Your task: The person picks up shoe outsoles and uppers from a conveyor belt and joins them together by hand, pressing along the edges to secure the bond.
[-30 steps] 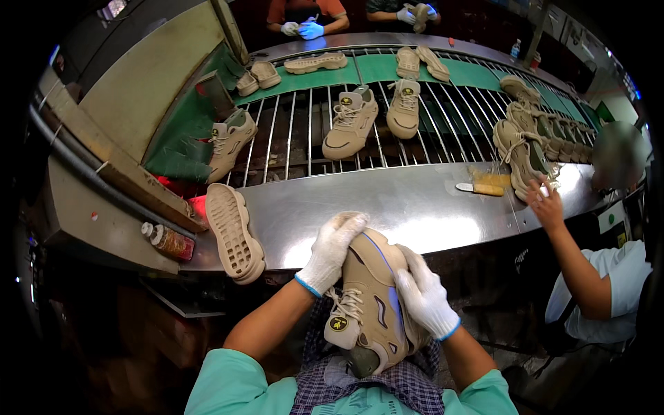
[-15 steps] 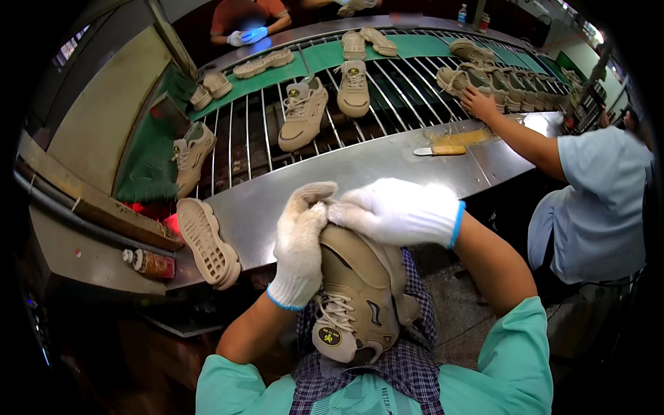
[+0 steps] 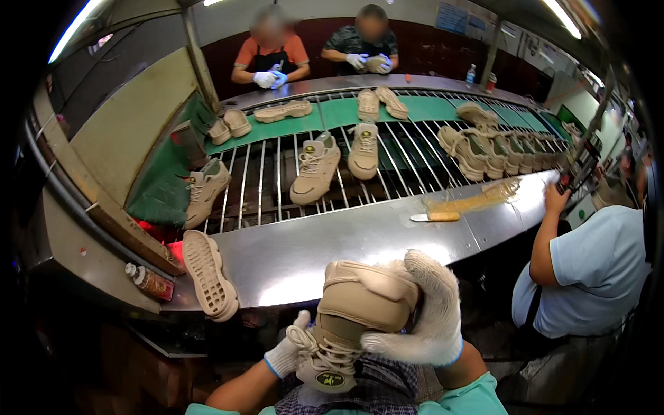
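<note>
A beige lace-up shoe is held in front of my body, below the steel bench edge. Its tongue with a dark oval badge points down toward me. A paler band crosses its far end. My right hand, in a white knit glove, wraps round the shoe's right side, thumb low and fingers over the far end. My left hand, gloved too, grips the left side near the pale laces; most of its fingers are hidden behind the shoe. A loose beige sole lies on the bench's left corner, tread holes up.
Beyond the steel bench runs a rack of metal bars with several beige shoes. A knife lies on the bench. A small bottle is at the left. One co-worker sits right; two stand opposite.
The view has tilted up. My right hand has gone from the shoe's top to its right side, my left down toward the laces. The right co-worker's hand has left the shoes.
</note>
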{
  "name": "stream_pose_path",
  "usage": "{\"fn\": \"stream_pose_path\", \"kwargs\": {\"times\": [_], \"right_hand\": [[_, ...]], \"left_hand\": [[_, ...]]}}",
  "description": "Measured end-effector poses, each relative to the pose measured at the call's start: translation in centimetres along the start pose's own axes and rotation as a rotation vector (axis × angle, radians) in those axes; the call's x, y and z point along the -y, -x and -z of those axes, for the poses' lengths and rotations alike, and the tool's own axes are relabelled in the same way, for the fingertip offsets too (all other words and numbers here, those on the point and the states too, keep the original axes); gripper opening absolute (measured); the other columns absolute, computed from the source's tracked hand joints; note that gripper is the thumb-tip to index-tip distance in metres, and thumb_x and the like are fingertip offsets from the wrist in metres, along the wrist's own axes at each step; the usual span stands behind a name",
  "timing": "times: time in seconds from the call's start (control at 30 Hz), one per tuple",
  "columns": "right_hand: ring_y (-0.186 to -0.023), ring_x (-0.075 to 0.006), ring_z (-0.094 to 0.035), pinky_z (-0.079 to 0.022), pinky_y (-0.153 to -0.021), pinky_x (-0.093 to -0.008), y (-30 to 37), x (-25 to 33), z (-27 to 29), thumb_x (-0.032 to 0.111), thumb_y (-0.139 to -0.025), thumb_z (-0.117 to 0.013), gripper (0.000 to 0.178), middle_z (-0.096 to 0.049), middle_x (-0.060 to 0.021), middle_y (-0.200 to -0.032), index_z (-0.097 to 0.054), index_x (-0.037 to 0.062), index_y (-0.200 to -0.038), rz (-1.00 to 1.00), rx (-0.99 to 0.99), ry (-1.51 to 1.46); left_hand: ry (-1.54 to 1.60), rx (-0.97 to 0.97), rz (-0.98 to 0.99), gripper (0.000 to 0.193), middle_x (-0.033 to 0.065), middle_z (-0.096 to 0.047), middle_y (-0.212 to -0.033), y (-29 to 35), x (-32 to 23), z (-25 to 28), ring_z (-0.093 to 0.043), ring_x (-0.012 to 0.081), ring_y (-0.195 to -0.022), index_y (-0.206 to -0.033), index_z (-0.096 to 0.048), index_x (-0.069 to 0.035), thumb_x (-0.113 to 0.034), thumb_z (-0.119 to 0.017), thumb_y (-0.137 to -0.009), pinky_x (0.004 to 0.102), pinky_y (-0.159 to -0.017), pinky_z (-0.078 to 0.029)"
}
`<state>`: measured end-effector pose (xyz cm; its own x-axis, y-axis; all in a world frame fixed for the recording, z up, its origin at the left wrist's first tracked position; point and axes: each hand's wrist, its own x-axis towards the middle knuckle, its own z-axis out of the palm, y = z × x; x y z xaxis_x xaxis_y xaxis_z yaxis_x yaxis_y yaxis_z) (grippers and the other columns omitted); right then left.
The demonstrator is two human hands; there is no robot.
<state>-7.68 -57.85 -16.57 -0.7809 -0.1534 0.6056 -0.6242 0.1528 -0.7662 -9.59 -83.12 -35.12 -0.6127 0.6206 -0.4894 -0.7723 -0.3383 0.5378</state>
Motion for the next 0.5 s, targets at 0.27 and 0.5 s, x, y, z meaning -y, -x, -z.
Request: {"fn": "stream_pose_path", "kwargs": {"times": [0.27, 0.5], "right_hand": [[-0.139, -0.0337, -0.056, -0.044, -0.121, -0.0459, 10.7, -11.8, 1.1, 0.104, -0.081, -0.036, 0.133, -0.055, -0.0232, -0.152, -0.047, -0.0068, -0.154, -0.788, -0.006, -0.651], [-0.140, -0.0277, -0.057, -0.044, -0.121, -0.0413, 12.2, -14.8, -0.1, 0.066, -0.103, -0.053, 0.086, -0.060, -0.0182, -0.150, -0.049, -0.0023, -0.155, -0.788, -0.155, -0.630]], "left_hand": [[-1.045, -0.033, -0.482, 0.108, 0.0173, -0.065, -0.143, 2.1, -9.9, -1.1, -0.066, 0.0307, -0.128, -0.155, -0.045, 0.000, -0.043, -0.098, -0.071, 0.0445, -0.109, -0.054], [-1.865, 0.195, -0.211, 0.106, 0.0239, -0.072, -0.128, -1.4, -8.6, -9.5, -0.073, 0.0413, -0.114, -0.153, -0.052, -0.004, -0.057, -0.091, -0.069, 0.0457, -0.098, -0.060]]}}
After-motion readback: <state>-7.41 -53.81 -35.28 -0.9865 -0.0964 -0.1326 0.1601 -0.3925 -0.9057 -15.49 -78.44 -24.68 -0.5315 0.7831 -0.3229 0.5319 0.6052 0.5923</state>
